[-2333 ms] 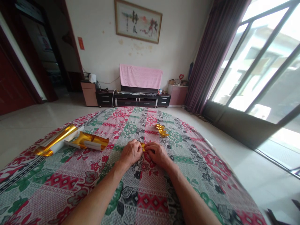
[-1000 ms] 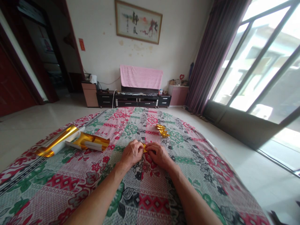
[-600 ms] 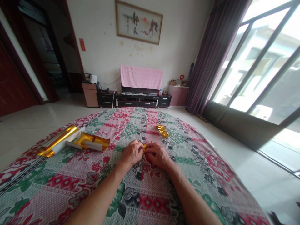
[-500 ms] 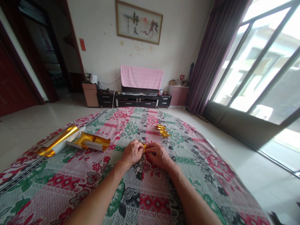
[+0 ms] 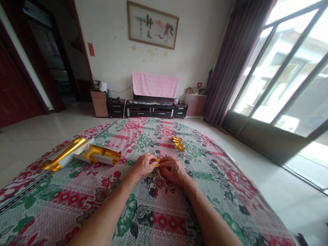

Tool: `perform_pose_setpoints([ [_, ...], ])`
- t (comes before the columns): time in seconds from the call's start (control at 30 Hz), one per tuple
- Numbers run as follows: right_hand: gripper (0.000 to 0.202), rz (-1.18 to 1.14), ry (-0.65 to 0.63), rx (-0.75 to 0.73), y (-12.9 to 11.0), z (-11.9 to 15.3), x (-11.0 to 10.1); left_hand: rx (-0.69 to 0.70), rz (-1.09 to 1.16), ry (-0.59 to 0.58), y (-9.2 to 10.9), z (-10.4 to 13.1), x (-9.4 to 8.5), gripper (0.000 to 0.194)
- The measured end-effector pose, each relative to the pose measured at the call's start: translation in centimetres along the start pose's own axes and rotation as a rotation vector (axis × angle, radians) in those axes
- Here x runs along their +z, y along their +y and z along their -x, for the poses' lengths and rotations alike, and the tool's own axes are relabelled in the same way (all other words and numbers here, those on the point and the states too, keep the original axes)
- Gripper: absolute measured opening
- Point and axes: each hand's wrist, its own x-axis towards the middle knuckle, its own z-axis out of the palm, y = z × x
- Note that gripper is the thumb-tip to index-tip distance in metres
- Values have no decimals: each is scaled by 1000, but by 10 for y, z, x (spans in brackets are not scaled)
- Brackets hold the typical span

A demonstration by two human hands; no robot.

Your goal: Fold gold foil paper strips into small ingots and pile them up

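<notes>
A small piece of gold foil paper (image 5: 158, 162) is pinched between both hands, low over the flowered cloth (image 5: 143, 141). My left hand (image 5: 145, 165) grips its left side with thumb and fingers. From the other side my right hand (image 5: 174, 169) closes on it, fingertips near those of the left. Most of the piece is hidden by the fingers, so its shape is hard to make out. Beyond the right hand sit several folded gold paper ingots (image 5: 178, 144) in a short row.
Curled gold foil sheets (image 5: 98, 155) with white backs lie at the left, one rolled up (image 5: 65, 153). Past the cloth's far edge stands a low black cabinet (image 5: 143, 112) with a pink towel (image 5: 155, 83) over a screen. A purple curtain (image 5: 232, 61) hangs by the window.
My left hand has shifted slightly and its fingers have moved on the gold foil paper. The right hand stays nearly still, and both keep their pinch.
</notes>
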Motion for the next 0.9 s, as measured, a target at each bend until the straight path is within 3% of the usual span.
perform_pose_setpoints([
  [0.43, 29, 7, -4, -3, 4, 1, 2, 13, -23, -52, 1, 1, -2, 12],
  [0.9, 26, 1, -8, -14, 1, 1, 0, 13, -21, -25, 1, 0, 2, 14],
])
